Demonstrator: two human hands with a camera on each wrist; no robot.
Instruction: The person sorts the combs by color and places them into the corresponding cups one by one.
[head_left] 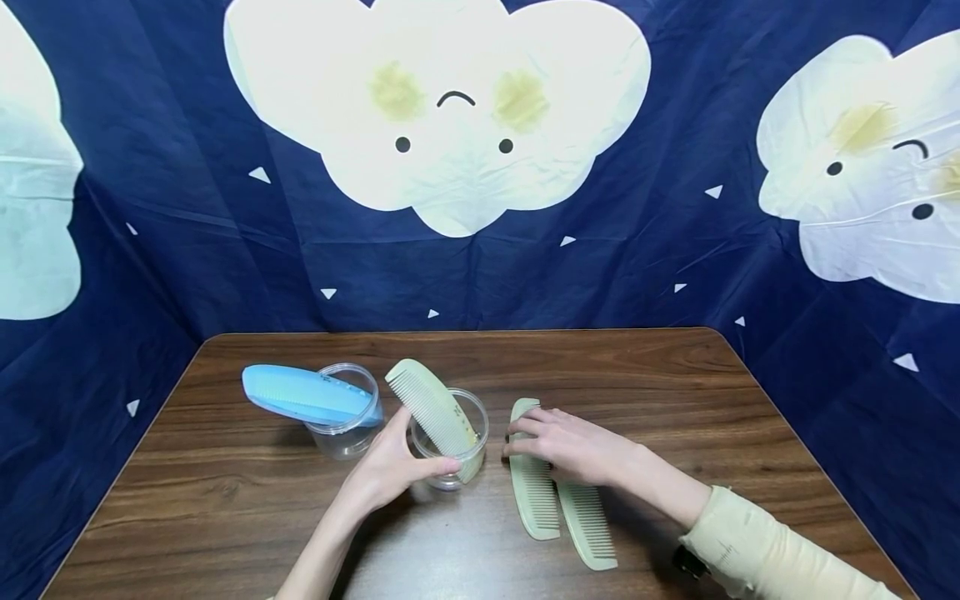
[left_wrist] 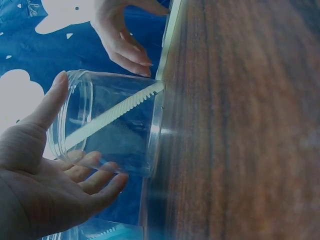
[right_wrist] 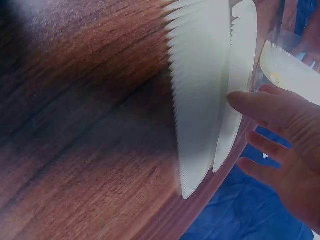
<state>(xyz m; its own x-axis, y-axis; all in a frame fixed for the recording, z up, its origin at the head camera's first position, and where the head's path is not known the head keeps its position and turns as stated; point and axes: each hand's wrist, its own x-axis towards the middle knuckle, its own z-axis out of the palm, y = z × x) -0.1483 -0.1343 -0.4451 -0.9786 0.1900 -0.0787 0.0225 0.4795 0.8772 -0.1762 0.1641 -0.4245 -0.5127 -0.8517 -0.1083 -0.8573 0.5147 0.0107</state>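
Observation:
My left hand [head_left: 388,468] holds a clear plastic cup [left_wrist: 135,125], its thumb at the rim and its fingers round the far side. A pale green comb [head_left: 431,408] leans inside that cup, its upper end sticking out past the rim. My right hand [head_left: 566,444] reaches over two more pale green combs lying side by side on the table. Its fingers are spread above the left comb [head_left: 536,496], the thumb close to it in the right wrist view; firm contact cannot be made out. The right comb [head_left: 588,529] lies partly beneath the hand.
Left of the held cup stands a second clear cup [head_left: 341,442], with blue combs [head_left: 300,393] slanting out over its left rim. The brown wooden table [head_left: 225,517] ends at a dark blue cloth [head_left: 187,250] printed with white clouds.

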